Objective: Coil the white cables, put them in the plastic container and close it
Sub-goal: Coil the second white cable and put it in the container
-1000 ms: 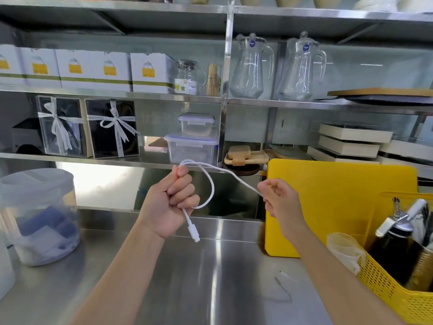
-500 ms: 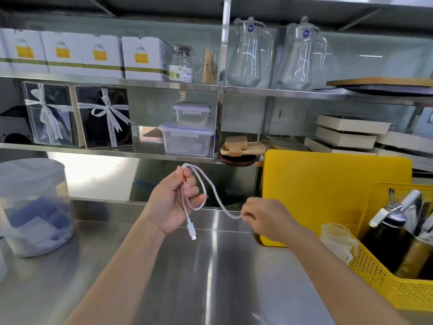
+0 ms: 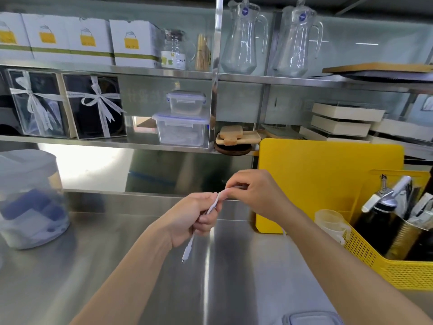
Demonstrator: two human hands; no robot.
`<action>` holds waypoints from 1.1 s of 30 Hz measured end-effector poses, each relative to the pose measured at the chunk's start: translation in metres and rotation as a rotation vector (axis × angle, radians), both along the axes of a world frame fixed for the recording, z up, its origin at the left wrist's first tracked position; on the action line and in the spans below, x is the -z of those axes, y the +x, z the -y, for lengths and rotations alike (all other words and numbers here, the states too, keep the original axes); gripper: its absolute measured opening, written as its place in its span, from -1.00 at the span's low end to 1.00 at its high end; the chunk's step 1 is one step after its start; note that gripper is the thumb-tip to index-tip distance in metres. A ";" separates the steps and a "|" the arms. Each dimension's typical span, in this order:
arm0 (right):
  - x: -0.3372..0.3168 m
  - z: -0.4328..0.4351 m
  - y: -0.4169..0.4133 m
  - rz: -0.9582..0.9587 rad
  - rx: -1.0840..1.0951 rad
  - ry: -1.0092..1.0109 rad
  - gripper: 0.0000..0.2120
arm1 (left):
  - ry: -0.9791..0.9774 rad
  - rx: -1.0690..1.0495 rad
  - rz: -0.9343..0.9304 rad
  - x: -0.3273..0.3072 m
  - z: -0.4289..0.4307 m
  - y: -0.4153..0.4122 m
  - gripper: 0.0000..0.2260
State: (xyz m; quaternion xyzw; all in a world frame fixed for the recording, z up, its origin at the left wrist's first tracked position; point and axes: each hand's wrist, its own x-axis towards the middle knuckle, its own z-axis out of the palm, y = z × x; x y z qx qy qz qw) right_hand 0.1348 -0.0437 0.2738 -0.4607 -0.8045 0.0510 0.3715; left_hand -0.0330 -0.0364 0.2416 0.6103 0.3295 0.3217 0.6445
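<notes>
A white cable (image 3: 214, 205) is bunched between both hands above the steel counter (image 3: 117, 266). My left hand (image 3: 194, 219) grips its folded strands, and the plug end (image 3: 187, 252) dangles below the fist. My right hand (image 3: 255, 195) pinches the upper part of the cable right beside the left fingers. How the loops lie inside the fist is hidden. A clear plastic container's lid corner (image 3: 309, 319) shows at the bottom edge. Two more clear lidded containers (image 3: 181, 130) stand stacked on the lower shelf.
A yellow cutting board (image 3: 328, 174) leans against the back wall on the right. In front of it a yellow basket (image 3: 398, 273) holds bottles and a can. A round translucent tub (image 3: 30, 200) stands at the left. Shelves carry glass jugs (image 3: 241, 38) and boxes.
My right hand has come in from the right and met the left hand, closing the cable's wide loop into a tight bunch. Both hands sit lower in view.
</notes>
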 end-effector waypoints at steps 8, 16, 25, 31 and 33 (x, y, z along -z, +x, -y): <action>0.029 -0.018 0.024 -0.199 0.197 -0.057 -0.84 | -0.239 0.125 0.392 0.004 0.006 -0.009 -0.75; 0.097 0.000 0.014 0.682 0.295 -0.426 -0.74 | -0.308 -0.015 0.708 -0.004 0.005 -0.013 -0.67; 0.055 0.045 -0.036 0.902 -0.138 -0.067 -0.73 | -0.015 -0.282 -0.012 0.011 0.006 0.002 -0.68; 0.038 0.044 -0.019 0.640 -0.111 0.137 -0.84 | 0.256 -0.230 -0.430 0.012 0.015 0.010 -0.67; 0.033 0.042 -0.016 0.576 -0.107 0.160 -0.87 | 0.307 -0.124 -0.475 0.016 0.020 0.014 -0.64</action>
